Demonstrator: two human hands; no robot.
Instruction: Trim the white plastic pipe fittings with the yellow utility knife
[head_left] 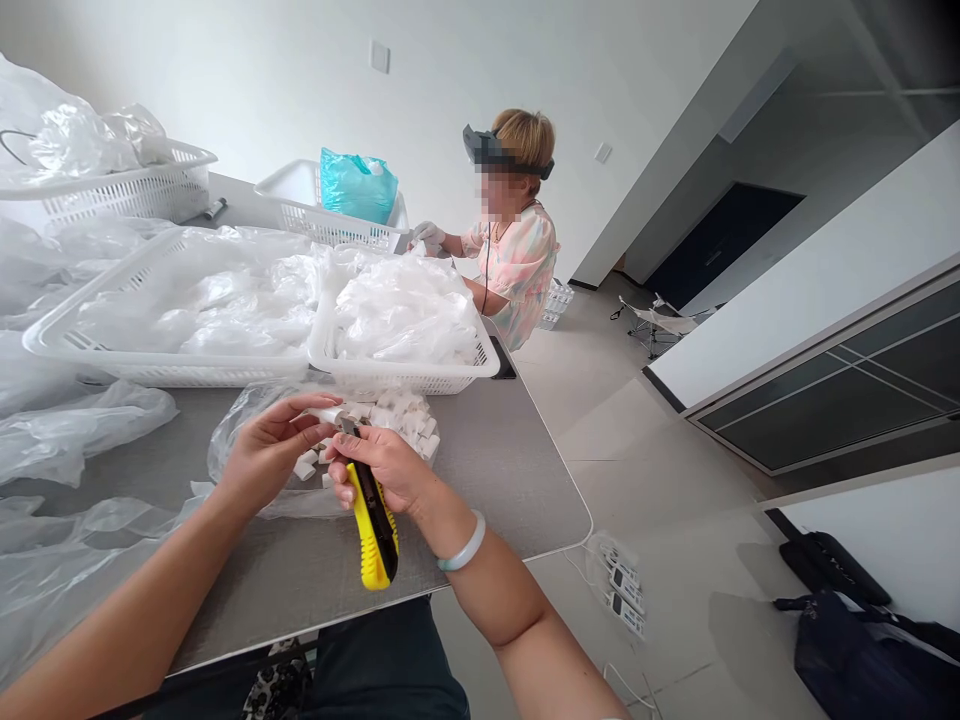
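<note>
My right hand [386, 465] is wrapped round a yellow and black utility knife [373, 535], its handle pointing down toward me. The knife's metal end meets a small white piece [328, 414], which my left hand [274, 445] pinches between thumb and fingers. I cannot make out exactly what this piece is; it looks like a short white tube. Beneath and behind both hands, a clear plastic bag [229, 440] lies on the grey table with several small white pieces [409, 420] on it.
White baskets [405, 378] full of clear plastic bags stand behind my hands. Loose plastic [112, 425] covers the table's left side. A co-worker [521, 240] sits beyond, near a basket with a turquoise bag [358, 188]. Power strips [626, 595] lie on the floor past the right edge.
</note>
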